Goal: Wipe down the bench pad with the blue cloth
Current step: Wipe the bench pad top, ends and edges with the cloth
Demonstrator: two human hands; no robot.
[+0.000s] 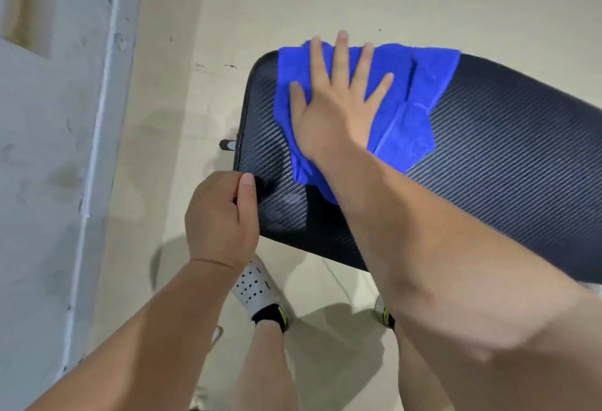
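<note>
Now | right grip (329, 117) flat (fingers (340, 62) apart) on blue cloth (420, 85) | left grip (218, 221) clamps pad (505, 156)

A black bench pad (488, 150) with a fine woven pattern is stretching from the centre toward three o'clock, standing above a pale floor (293, 3). A rumpled blue cloth (407, 124) is lying on the pad's rounded end, toward twelve o'clock.
</note>
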